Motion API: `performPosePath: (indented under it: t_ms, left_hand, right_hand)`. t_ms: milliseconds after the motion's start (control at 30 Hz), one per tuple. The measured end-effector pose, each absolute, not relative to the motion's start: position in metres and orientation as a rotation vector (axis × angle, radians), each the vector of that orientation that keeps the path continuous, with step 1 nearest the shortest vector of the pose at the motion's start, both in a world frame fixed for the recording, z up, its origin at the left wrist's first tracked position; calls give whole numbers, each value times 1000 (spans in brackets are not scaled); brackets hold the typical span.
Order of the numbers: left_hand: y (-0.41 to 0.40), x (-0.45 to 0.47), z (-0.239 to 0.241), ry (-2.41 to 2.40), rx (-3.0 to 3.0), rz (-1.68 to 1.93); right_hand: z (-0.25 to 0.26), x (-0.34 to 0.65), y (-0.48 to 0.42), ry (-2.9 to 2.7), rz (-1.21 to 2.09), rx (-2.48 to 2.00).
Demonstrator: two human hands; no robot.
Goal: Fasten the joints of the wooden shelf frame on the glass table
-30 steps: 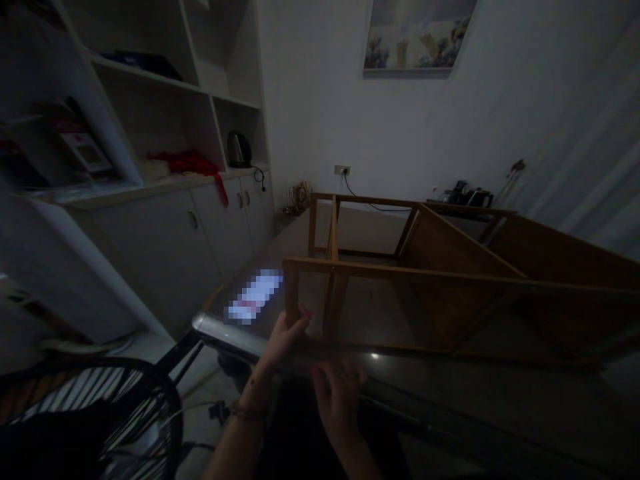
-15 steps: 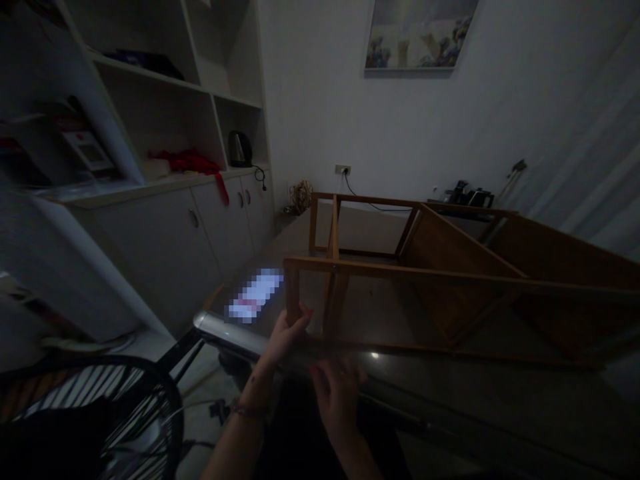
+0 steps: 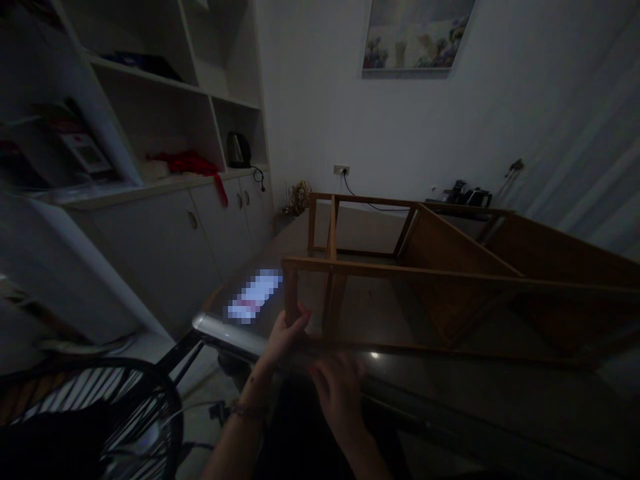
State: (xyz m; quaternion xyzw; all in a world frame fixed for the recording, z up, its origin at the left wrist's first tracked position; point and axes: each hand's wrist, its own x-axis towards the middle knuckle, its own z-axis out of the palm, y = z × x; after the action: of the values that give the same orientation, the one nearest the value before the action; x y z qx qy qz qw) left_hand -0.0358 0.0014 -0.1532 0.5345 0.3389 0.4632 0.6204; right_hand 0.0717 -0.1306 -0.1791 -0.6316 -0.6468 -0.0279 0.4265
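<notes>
A brown wooden shelf unit (image 3: 390, 269) lies on its side on the table, its open frame stretching off to the right. My left hand (image 3: 291, 327) is closed around the short upright at the shelf's near left end, low down by the tabletop. My right hand (image 3: 340, 387) is at the table's front edge, just below the lower rail of the shelf. Its fingers are bent and smeared by motion, so I cannot make out anything in them. To the left of the upright a lit, pixelated screen (image 3: 255, 295) rests on the tabletop.
The table's (image 3: 225, 328) rounded silver edge runs in front of me. A black slatted chair (image 3: 170, 400) is at lower left. White cabinets (image 3: 160, 247) with shelves hold a kettle (image 3: 239, 150) and a red cloth (image 3: 187, 162). A cord (image 3: 357, 195) hangs from the wall socket.
My right hand has shifted slightly at the table edge, its fingers still blurred. My left hand keeps its hold, and the shelf unit stays in place. The view has moved a little.
</notes>
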Motion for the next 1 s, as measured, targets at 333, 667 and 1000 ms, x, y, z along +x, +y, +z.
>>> performPosePath:
  t_ms: [333, 667, 1000]
  left_hand:
    - [-3, -36, -147, 792, 1222, 1072]
    - [-6, -36, -143, 799, 1187, 1047]
    - [-4, -35, -148, 785, 1171, 1057]
  right_hand:
    - [-180, 67, -136, -1591, -160, -1674]
    - [-182, 54, -137, -1458, -217, -1736]
    - [-182, 55, -133, -1492, -284, -1740]
